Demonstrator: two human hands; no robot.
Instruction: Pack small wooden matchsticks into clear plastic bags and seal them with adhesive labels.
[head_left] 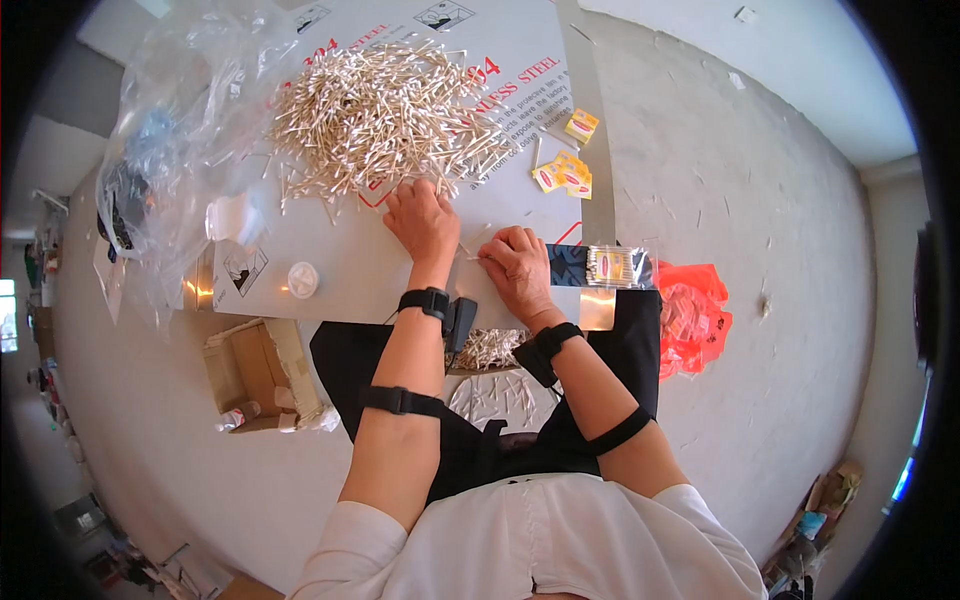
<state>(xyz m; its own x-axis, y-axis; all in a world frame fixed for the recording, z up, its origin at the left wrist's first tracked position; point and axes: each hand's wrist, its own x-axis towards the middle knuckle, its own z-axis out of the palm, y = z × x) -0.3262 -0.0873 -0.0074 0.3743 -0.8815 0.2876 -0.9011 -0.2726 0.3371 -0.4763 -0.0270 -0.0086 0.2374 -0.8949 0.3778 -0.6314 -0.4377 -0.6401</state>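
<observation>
A large loose heap of cotton swabs covers the far middle of the table. At its near edge my left hand has its fingers curled down, closed against the outermost swabs; what lies under the fingertips is hidden. My right hand is close by on the right, thumb and fingers pinched on cotton swabs that stick out to its left. Just right of that hand, a clear packet of cotton swabs with a yellow label lies at the table's edge.
Yellow printed cards and a small yellow stack sit at the right. Clear plastic bags fill the left, near a round white tub. Below are a cardboard box, a red bag and more swabs by my lap.
</observation>
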